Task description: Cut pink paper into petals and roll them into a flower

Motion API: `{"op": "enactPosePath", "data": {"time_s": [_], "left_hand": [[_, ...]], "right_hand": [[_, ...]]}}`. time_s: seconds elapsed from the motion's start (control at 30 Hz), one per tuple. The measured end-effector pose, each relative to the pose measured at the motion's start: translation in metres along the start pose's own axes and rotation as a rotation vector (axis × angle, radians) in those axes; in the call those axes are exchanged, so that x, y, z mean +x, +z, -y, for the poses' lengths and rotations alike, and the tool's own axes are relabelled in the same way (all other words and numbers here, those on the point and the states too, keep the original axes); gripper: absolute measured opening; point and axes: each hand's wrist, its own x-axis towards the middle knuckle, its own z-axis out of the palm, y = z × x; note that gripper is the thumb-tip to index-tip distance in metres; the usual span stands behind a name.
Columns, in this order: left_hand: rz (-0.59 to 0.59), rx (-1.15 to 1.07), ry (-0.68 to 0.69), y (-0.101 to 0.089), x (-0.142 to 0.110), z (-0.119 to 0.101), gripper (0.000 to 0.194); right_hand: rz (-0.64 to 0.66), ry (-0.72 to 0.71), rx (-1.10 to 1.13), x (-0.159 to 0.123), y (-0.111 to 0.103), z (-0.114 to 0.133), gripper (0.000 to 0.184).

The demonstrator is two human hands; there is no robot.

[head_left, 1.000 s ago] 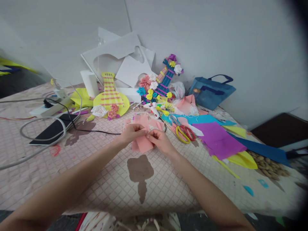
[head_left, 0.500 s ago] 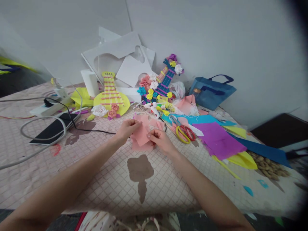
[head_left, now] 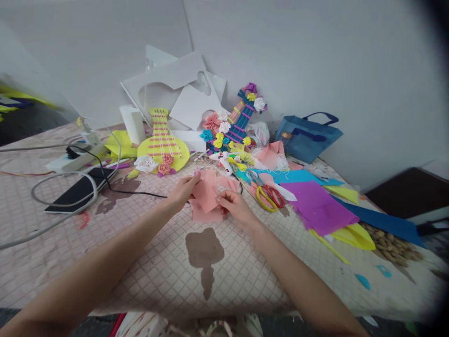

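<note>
A small piece of pink paper (head_left: pixel 206 191), perhaps crepe or felt, is held up over the table by both my hands. My left hand (head_left: pixel 183 191) pinches its left edge between thumb and fingers. At the lower right edge, my right hand (head_left: pixel 234 204) grips it the same way. More pink pieces (head_left: pixel 210 216) lie beneath and behind it, partly hidden. Just beyond sits a white glue gun (head_left: pixel 223 161). To the right of my right hand lie yellow-handled scissors (head_left: pixel 265 200) and red-handled scissors (head_left: pixel 275 194).
Behind stand a yellow paper guitar (head_left: pixel 163 150) and a flower-covered blue guitar (head_left: pixel 242 122). Purple sheet (head_left: pixel 319 206), blue bag (head_left: pixel 308 135) and peanuts (head_left: pixel 391 243) are on the right. A black tablet-like slab (head_left: pixel 79 189), cables and a power strip (head_left: pixel 75 159) occupy the left.
My left hand has shifted slightly left along the pink paper's edge, while my right hand keeps nearly the same place. The whole view has tipped a little.
</note>
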Motion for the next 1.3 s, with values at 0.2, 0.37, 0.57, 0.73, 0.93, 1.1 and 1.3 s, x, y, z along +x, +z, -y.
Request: {"op": "enactPosePath", "data": {"time_s": [0.2,0.37,0.57,0.73,0.93,1.1,1.3], "left_hand": [[0.05,0.047,0.04,-0.003,-0.002,-0.001,0.038],[0.043,-0.095,-0.039,-0.002,-0.001,0.0,0.038],[0.075,-0.208,-0.069,-0.002,0.004,0.001,0.038],[0.211,-0.134,-0.034,-0.002,0.001,-0.001,0.029],[0.281,-0.291,0.021,0.002,0.001,-0.004,0.021],[0.566,-0.263,0.15,0.003,-0.017,-0.014,0.016],[0.66,-0.183,0.1,0.002,-0.023,-0.018,0.021]], "right_hand": [[0.019,0.012,0.017,-0.001,-0.001,0.001,0.031],[0.018,0.034,0.065,-0.001,-0.001,0.001,0.03],[-0.087,0.031,0.029,0.0,-0.002,0.006,0.029],[-0.19,-0.126,-0.137,-0.003,-0.003,0.012,0.029],[-0.231,-0.187,0.078,-0.003,0.001,0.011,0.039],[0.243,0.182,0.403,-0.004,0.004,0.019,0.062],[0.223,0.174,0.445,-0.009,0.005,0.017,0.031]]}}
